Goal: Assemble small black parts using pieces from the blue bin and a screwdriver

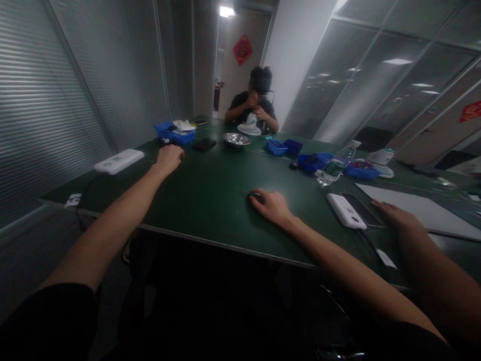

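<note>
My left hand point(170, 159) reaches over the far left of the green table point(210, 200), with its fingers curled in. It is just in front of a blue plastic tray point(175, 134) that holds white and dark items. Whatever those fingers hold, if anything, is hidden. My right hand point(273, 205) rests low over the middle of the table, thumb and fingers bent together. A small dark thing shows at its fingertips, too blurred to name. A dark flat object point(205, 144) and a shiny metal bowl point(236, 140) stand beyond my hands.
Across the table a person point(259, 108) sits behind a white fan point(249, 126). Rightward are blue trays point(276, 147), a water bottle point(336, 165), a white power bank point(346, 211), a phone point(363, 209) and another person's hand point(400, 218) at a grey panel point(428, 210). Another white power bank point(119, 161) lies left.
</note>
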The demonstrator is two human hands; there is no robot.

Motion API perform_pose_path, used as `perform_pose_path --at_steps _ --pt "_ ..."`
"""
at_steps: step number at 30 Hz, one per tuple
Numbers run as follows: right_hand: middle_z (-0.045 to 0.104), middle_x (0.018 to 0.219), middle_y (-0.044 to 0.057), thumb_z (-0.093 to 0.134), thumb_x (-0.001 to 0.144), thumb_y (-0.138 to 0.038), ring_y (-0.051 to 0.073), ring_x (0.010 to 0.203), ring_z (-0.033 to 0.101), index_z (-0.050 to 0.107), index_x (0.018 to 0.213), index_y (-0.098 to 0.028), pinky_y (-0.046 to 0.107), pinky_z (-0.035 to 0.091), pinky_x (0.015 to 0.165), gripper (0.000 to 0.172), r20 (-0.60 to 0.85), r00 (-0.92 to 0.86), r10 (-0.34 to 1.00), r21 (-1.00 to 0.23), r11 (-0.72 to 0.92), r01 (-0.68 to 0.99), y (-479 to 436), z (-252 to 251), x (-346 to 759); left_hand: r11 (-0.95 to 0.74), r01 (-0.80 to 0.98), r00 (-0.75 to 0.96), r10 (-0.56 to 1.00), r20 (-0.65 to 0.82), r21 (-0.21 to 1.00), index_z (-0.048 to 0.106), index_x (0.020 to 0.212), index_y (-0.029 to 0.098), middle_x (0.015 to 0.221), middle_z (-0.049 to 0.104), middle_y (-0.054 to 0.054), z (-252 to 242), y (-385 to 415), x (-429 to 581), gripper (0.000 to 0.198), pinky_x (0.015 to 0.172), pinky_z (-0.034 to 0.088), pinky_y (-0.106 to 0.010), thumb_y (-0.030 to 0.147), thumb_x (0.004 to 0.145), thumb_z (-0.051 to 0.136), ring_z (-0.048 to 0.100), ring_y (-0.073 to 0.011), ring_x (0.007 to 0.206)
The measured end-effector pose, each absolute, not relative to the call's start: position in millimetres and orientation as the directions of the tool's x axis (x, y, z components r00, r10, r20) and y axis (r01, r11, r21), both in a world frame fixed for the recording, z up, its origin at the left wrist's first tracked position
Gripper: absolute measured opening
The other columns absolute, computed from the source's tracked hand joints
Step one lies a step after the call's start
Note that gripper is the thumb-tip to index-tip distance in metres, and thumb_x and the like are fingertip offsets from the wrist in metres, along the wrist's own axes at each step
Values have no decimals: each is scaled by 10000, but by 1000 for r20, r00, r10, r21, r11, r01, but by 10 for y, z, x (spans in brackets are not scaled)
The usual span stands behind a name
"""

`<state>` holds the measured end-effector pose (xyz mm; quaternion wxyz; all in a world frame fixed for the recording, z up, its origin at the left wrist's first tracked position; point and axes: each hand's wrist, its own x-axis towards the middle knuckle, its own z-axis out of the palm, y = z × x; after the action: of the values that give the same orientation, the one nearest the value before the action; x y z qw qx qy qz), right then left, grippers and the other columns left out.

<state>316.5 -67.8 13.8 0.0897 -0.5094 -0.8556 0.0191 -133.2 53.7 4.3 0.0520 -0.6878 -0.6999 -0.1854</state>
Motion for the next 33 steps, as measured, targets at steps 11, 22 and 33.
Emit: perform_pose_path --at_steps 11,22,33 --pt "811 960 64 470 1086 -526 227 827 742 669 1423 -262 301 511 767 472 87 -431 898 -140 439 888 -710 181 3141 -49 974 -32 936 350 221 848 1072 253 1161 713 -119 -24 510 -1431 256 981 527 -434 242 909 651 662 -332 1115" --pt "803 939 57 467 1088 -532 213 790 727 663 1414 -258 287 492 727 469 96 -455 886 -145 464 874 -688 163 3162 -96 912 -56 934 352 400 812 1145 209 1156 715 -117 -126 612 -1490 277 992 514 -378 239 890 709 671 -271 1081" --pt "801 930 54 462 1084 -539 216 787 721 688 1386 -266 291 467 724 466 145 -482 864 -134 500 856 -648 97 3189 -467 476 446 858 253 745 746 1298 151 1097 749 -103 -56 394 -600 525 910 540 -349 346 816 821 693 -214 993"
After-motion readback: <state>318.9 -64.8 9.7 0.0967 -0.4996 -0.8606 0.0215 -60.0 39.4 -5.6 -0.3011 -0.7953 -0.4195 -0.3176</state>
